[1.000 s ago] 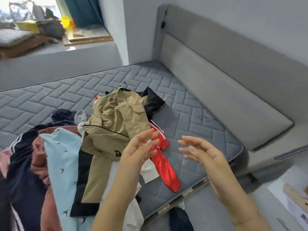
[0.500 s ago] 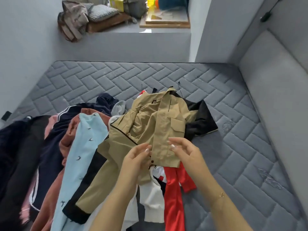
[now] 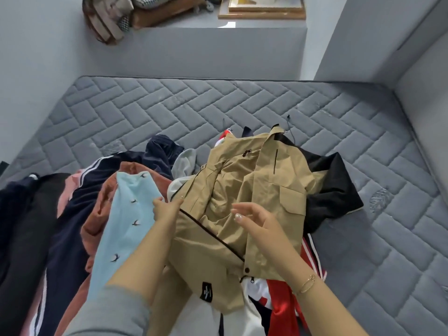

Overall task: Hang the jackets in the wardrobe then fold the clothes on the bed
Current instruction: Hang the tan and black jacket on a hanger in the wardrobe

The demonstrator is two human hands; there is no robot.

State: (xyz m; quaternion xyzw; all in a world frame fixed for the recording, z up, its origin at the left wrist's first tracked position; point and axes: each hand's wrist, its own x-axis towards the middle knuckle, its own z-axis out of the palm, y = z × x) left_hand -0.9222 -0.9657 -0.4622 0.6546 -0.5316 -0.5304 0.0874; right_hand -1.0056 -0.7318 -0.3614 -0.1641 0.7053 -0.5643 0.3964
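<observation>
A tan jacket (image 3: 254, 195) with black trim lies on top of a heap of clothes on the grey quilted bed (image 3: 218, 105). My left hand (image 3: 166, 208) grips the jacket's left edge, fingers curled into the fabric beside a light blue garment (image 3: 123, 224). My right hand (image 3: 257, 219) hovers just above the jacket's middle with relaxed fingers, holding nothing. Under the jacket lie a black garment (image 3: 332, 190), a red one with white stripes (image 3: 283, 304) and a white one (image 3: 194, 316).
To the left lie more clothes: a rust garment (image 3: 97, 221), a navy one with white stripes (image 3: 72, 214) and a black one (image 3: 21, 226). A grey ledge (image 3: 206, 47) behind the bed carries bags and a wooden frame. A padded headboard (image 3: 426, 112) runs along the right.
The view has swung left and down over the bed. My left hand moved from the jacket's lower hem to its left edge and took hold; my right hand let go of the hem and lifted.
</observation>
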